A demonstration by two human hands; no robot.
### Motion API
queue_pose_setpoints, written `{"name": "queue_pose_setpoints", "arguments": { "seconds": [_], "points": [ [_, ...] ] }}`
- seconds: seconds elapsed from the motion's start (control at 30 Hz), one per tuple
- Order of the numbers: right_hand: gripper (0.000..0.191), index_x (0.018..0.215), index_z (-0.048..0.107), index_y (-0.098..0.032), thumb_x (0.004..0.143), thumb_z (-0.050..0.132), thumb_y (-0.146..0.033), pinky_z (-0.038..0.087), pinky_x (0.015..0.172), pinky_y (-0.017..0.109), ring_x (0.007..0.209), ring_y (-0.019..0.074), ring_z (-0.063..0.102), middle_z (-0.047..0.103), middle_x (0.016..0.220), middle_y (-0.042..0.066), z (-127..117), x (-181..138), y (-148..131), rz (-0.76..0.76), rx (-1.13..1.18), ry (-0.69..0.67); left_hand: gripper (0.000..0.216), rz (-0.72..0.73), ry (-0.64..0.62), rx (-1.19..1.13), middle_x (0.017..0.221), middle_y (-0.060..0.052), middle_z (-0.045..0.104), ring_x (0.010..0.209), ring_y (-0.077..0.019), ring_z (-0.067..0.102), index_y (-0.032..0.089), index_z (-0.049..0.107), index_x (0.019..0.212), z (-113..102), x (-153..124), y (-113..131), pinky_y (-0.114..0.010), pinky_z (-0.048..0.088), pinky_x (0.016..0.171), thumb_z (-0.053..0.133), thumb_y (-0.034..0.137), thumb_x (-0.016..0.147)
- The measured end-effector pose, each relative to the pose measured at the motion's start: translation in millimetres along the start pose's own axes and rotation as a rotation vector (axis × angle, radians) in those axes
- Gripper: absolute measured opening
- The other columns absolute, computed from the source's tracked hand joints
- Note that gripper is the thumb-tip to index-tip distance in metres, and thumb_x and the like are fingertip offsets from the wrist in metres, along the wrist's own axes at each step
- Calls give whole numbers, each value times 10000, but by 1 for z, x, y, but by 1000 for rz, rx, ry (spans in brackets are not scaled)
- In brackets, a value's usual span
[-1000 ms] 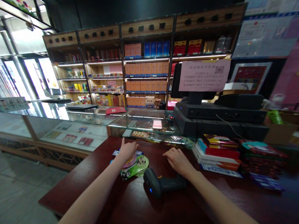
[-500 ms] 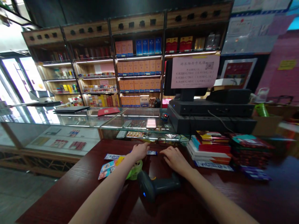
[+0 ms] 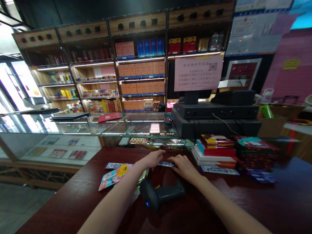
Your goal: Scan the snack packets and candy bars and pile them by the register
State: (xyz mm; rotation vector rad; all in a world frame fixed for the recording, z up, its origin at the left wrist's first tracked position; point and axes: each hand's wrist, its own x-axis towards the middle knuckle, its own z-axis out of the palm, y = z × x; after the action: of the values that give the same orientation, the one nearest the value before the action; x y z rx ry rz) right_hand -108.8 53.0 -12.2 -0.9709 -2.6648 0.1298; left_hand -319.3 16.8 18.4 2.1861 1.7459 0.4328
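Note:
My left hand (image 3: 154,158) is closed over the left end of a narrow blue-and-white packet (image 3: 166,163). Fingers of my right hand (image 3: 184,167) curl at the packet's other end and touch it. Just below the hands, a dark handheld barcode scanner (image 3: 162,194) with a lit blue spot lies on the brown tabletop (image 3: 195,211). Left of my left forearm are a colourful flat package with a yellow figure (image 3: 122,170) and a similar narrow packet (image 3: 113,165). A greenish item (image 3: 143,178) is partly hidden behind that forearm.
Right of my hands rises a stack of boxes and packets (image 3: 215,152), with another pile of dark red packages (image 3: 255,154) beside it. Behind these stands a cash register with a screen (image 3: 214,113). A glass display counter (image 3: 136,125) borders the table's far edge; stocked shelves (image 3: 141,71) line the wall.
My left hand has moved right with the narrow packet, so its far end now meets my right hand's fingers. The view has shifted slightly; the scanner stays on the table.

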Motion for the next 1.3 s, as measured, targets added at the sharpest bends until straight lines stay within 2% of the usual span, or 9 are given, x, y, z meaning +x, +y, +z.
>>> {"name": "queue_pose_setpoints", "arguments": {
  "seconds": [0.13,0.23,0.37,0.47,0.6,0.77,1.0,1.3],
  "points": [
    [389,1196,615,-254,850,504,-116,375,889,354,1074,240,608,721,1145,50,-6,-8,2,21,37,-9,482,-18,33,33,1345,-28,624,1227,-191,586,253,529,1363,-1,-6,-12,-328,434,1064,468,171,891],
    [427,1222,600,-260,835,490,-119,381,891,359,1076,238,613,709,1178,43,-7,-14,7,46,84,21,482,-44,45,82,1336,-19,632,1243,-225,575,294,561,1319,-3,-13,-21,-415,384,1108,541,167,855],
    [428,1227,601,-263,826,497,-157,405,880,365,1053,238,630,712,1125,46,-4,-21,13,97,168,78,489,-46,51,125,1279,-24,669,1227,-273,582,313,576,1287,-4,-23,-25,-603,210,1156,642,200,815],
    [404,1210,612,-250,822,513,-197,431,899,367,1028,230,648,716,1069,43,-3,-26,15,130,309,139,479,-10,62,148,1247,1,686,1227,-272,580,346,583,1263,-6,-31,-23,-662,80,1154,681,242,806],
    [353,1168,627,-248,827,552,-297,471,893,359,959,220,674,730,1006,31,-2,-30,16,205,541,206,471,28,102,172,1244,10,686,1235,-270,568,357,593,1245,-8,-39,-20,-676,4,1146,698,247,799],
    [311,1048,681,-225,792,614,-388,506,844,354,893,228,697,752,938,40,0,-30,16,290,734,219,415,37,152,164,1204,12,704,1215,-241,576,348,626,1196,-5,-42,-23,-668,-68,1144,697,211,810],
    [279,939,717,-214,785,622,-426,513,824,371,870,250,707,768,916,57,1,-26,14,317,805,232,264,65,252,211,1074,20,735,1127,-199,617,319,674,1084,-1,-43,-26,-623,-98,1168,648,177,863],
    [335,844,716,-192,732,675,-505,519,744,340,745,229,702,754,789,47,-2,-21,11,374,1047,317,349,134,450,218,1162,16,684,1115,-163,612,309,528,1292,-4,-55,-15,-567,26,1219,516,210,958]
  ]
}}
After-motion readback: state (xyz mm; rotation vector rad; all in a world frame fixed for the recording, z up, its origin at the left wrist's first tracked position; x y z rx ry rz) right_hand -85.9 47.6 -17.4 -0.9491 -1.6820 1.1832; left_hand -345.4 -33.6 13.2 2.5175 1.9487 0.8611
